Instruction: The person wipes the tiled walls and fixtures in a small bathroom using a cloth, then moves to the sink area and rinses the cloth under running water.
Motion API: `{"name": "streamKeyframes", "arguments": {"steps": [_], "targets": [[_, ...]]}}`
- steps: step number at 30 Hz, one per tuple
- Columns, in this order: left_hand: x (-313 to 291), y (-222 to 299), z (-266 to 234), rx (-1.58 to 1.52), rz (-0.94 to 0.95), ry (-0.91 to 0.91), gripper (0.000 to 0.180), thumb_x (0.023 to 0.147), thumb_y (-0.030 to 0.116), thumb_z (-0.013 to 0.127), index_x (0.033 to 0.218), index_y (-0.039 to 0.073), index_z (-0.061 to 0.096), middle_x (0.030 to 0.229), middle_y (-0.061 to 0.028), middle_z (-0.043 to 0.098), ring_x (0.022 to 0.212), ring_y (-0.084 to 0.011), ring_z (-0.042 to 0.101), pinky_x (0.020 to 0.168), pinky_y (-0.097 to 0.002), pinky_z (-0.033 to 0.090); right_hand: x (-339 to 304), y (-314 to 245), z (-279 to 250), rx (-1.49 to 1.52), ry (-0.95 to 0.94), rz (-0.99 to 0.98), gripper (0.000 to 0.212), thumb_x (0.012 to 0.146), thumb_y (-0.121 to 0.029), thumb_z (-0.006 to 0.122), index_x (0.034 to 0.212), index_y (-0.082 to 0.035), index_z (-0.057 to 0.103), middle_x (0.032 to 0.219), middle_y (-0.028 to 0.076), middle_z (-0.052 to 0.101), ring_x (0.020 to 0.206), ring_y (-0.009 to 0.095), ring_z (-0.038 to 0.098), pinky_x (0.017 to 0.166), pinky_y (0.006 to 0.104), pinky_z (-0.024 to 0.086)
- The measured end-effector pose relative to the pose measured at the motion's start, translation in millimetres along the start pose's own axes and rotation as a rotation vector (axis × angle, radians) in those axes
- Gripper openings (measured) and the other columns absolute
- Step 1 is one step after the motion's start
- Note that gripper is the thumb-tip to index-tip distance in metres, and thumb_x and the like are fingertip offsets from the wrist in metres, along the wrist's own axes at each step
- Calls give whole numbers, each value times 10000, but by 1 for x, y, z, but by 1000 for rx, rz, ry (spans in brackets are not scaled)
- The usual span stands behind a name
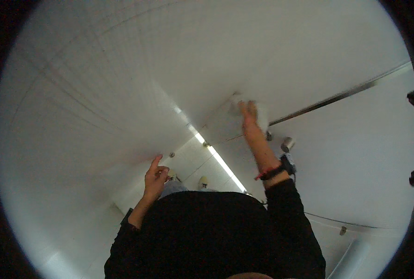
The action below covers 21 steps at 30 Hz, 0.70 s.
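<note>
Fingers of the right hand (251,124) stretch over whitish cloth (263,117) far right, grip unclear; near left, the left hand (154,180) curls loosely, index extended.

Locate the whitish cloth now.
In the head view, the whitish cloth is right of centre, under the right hand, just left of the dark strip.

smooth, dull panel (207,46) at twelve o'clock, sheet (262,116) of cloth or paper at two, shiny metal-looking fitting (287,145) at three
</note>
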<state>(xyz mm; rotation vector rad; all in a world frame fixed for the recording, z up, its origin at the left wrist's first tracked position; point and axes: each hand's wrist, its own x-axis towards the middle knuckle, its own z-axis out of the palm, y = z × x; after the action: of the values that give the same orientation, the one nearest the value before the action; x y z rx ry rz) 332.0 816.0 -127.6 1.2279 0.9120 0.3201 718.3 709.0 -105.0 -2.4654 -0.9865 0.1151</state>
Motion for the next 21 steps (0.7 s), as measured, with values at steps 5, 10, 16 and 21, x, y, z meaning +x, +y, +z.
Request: {"name": "streamKeyframes", "arguments": {"steps": [5,10,16,21], "targets": [[-16,-8,-3,-8,-9,32,571,936,83,558,1459,120,334,995,-111,626,860,-150,606,722,-295,534,2,16,-20,122,63,-92,621,880,54,424,1435,-220,373,1489,188,327,1371,361,301,1136,401,255],[-73,-38,18,-27,-55,113,549,923,124,583,1429,88,371,962,-114,652,780,-161,634,665,-301,525,-6,70,69,408,-145,-37,495,929,-148,428,1423,-130,396,1489,214,323,1367,357,315,1143,386,229],[-136,-63,66,124,-229,397,518,908,133,584,1393,61,418,948,-134,663,717,-178,643,632,-303,517,-14,103,92,-423,-489,-405,433,797,-34,594,1226,-25,541,1306,254,491,1250,381,461,1038,443,381],[-191,-105,129,23,-242,606,517,889,129,591,1376,48,437,895,-134,669,687,-179,653,611,-303,511,-1,116,80,-307,-414,-359,454,778,-1,618,1224,-1,533,1199,254,557,1175,372,521,1011,430,418]]}}
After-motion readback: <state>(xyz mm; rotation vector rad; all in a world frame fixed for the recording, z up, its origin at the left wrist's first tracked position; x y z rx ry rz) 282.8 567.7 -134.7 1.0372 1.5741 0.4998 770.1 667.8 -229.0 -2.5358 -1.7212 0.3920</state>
